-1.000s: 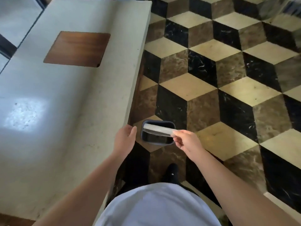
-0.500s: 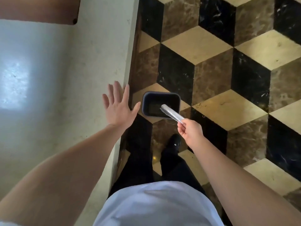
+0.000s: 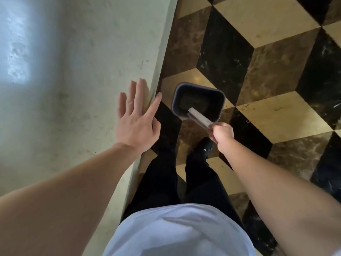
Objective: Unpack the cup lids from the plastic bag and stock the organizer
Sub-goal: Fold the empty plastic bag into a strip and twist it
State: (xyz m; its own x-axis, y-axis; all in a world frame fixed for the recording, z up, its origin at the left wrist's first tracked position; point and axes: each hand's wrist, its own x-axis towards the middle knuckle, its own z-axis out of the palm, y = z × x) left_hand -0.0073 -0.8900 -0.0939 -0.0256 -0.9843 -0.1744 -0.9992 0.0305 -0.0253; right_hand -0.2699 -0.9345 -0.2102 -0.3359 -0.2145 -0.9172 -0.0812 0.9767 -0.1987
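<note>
My right hand (image 3: 222, 134) is closed on a flattened, rolled strip of clear plastic bag (image 3: 200, 118), held out over the near rim of a small dark grey bin (image 3: 178, 100) that stands on the floor. The bag's far end points down into the bin's opening. My left hand (image 3: 135, 124) hovers flat with fingers spread over the right edge of the pale stone counter (image 3: 92, 71), holding nothing. No cup lids and no organizer are in view.
The counter fills the left half; its edge runs diagonally next to the bin. A floor of black, brown and cream cube-pattern tiles (image 3: 276, 61) spreads to the right. My black trousers and a shoe (image 3: 203, 145) are just behind the bin.
My head has tilted further down, so the counter's wooden inset left the view. My left hand opened flat over the counter edge. My right hand lowered the bag's end into the bin.
</note>
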